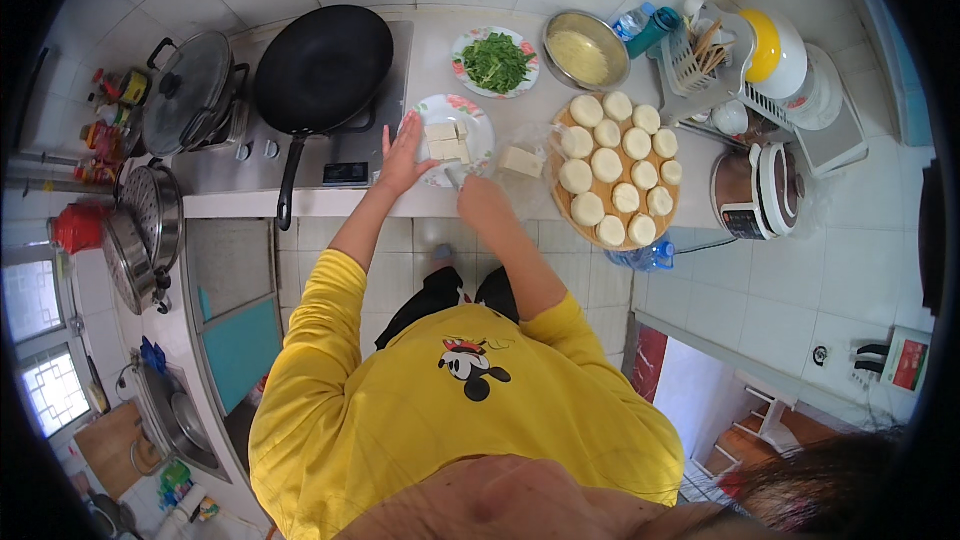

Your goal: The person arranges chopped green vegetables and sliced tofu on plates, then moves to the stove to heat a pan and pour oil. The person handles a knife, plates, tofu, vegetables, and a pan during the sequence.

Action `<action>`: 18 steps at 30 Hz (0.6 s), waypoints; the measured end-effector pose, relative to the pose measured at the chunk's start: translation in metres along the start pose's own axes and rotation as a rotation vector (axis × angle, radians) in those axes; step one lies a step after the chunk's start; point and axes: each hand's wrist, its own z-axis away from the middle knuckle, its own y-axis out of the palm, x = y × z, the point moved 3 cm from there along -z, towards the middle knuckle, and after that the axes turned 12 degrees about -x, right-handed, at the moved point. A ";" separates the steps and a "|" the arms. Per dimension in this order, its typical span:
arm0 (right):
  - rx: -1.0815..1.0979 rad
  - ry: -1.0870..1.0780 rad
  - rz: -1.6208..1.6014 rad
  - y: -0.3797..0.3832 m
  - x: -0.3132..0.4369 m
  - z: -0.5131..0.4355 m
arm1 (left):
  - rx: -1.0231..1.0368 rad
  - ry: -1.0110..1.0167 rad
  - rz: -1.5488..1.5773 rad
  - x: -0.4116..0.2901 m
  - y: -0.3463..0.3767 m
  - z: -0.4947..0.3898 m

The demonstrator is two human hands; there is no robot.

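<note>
Several pieces of what looks like white tofu (445, 142) lie on a floral-rimmed plate (480, 120) on the counter. My left hand (405, 154) rests at the plate's left edge, fingers spread, its thumb near the pieces, holding nothing. My right hand (484, 202) is closed around a small knife, whose metal blade (454, 176) points at the plate's near rim. Its handle is hidden in my fist. Right of the plate, a larger pale block (521, 163) sits on clear plastic film. Further right, several round dough pieces (607, 165) cover a round wooden board (559, 199).
A black wok (324, 67) and a lidded pot (187, 94) stand on the stove at left. Behind are a plate of chopped greens (496, 64) and a steel bowl (586, 51). A dish rack (686, 64) and a rice cooker (757, 191) stand at right.
</note>
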 end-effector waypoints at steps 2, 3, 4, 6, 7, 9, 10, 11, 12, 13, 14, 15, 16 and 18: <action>-0.080 -0.002 -0.055 -0.008 -0.008 0.012 | -0.074 -0.055 0.054 0.004 -0.004 0.006; -0.124 0.008 -0.082 -0.010 -0.010 0.016 | -0.079 -0.141 0.187 0.006 -0.002 0.010; -0.173 -0.004 -0.111 -0.010 -0.011 0.019 | -0.086 -0.225 0.322 0.008 0.002 0.014; -0.319 -0.050 -0.185 -0.008 -0.013 0.021 | -0.108 -0.368 0.526 0.012 0.017 0.021; -0.341 -0.039 -0.192 -0.002 -0.013 0.019 | -0.125 -0.428 0.596 0.013 0.026 0.023; -0.427 -0.052 -0.225 0.013 -0.007 0.010 | -0.154 -0.605 0.834 0.016 0.046 0.025; -0.420 -0.054 -0.216 0.021 -0.005 0.005 | -0.166 -0.723 1.003 0.017 0.056 0.024; -0.389 -0.027 -0.198 0.030 -0.003 0.000 | -0.155 -0.882 1.164 0.017 0.063 0.024; -0.348 0.015 -0.177 0.038 -0.002 -0.005 | -0.157 -0.856 1.254 0.015 0.065 0.021; -0.374 -0.006 -0.189 0.042 -0.001 -0.008 | -0.135 -0.871 1.335 0.014 0.066 0.019; -0.387 -0.012 -0.199 0.046 0.001 -0.011 | -0.116 -0.910 1.415 0.011 0.065 0.017; -0.404 -0.018 -0.207 0.049 0.002 -0.014 | -0.113 -0.901 1.416 0.007 0.063 0.016; -0.391 -0.014 -0.204 0.053 0.003 -0.016 | -0.112 -0.917 1.418 0.002 0.061 0.016; -0.369 0.002 -0.187 0.060 0.005 -0.020 | -0.095 -0.926 1.409 -0.006 0.055 0.014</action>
